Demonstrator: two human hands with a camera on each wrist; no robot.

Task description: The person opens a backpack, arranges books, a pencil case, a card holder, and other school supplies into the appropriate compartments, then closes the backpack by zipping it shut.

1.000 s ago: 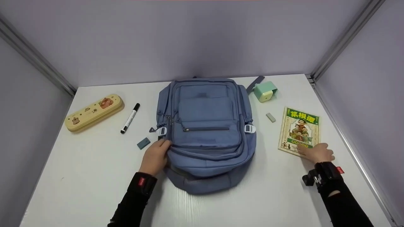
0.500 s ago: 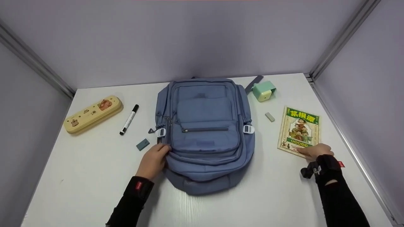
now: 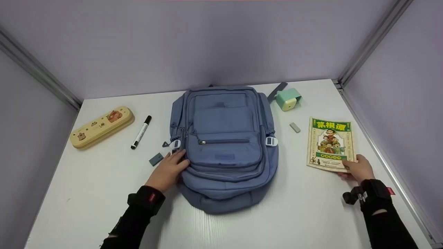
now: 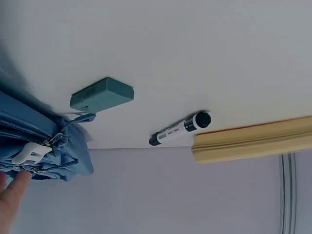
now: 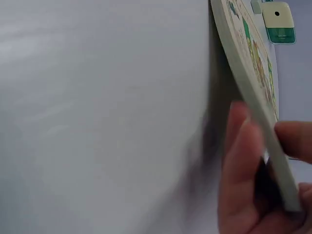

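A blue backpack [image 3: 225, 152] lies on the white table, zipped front upward. My left hand [image 3: 169, 170] rests on its left edge by the white buckle [image 3: 175, 144], fingers extended and slightly spread; the left wrist view catches only fingertips [image 4: 14, 192] near that buckle. At the table's right, my right hand [image 3: 359, 169] pinches the lower right corner of a book [image 3: 330, 145] with a green-and-cream illustrated cover. In the right wrist view the thumb is on the cover and the fingers [image 5: 241, 165] are underneath, the book's near edge tilted up off the table.
Left of the backpack lie a dark teal eraser [image 3: 156, 159], a black-and-white marker [image 3: 141, 132] and a yellow pencil case [image 3: 102, 127]. To its right are a small grey-green eraser [image 3: 295, 127] and a green-and-yellow pencil sharpener [image 3: 288, 99]. Walls [image 3: 221, 45] enclose the back and sides.
My right hand has slid fingers under the book and lifted its near corner, shifting slightly right. My left hand's fingers have loosened from the backpack's edge and spread over it.
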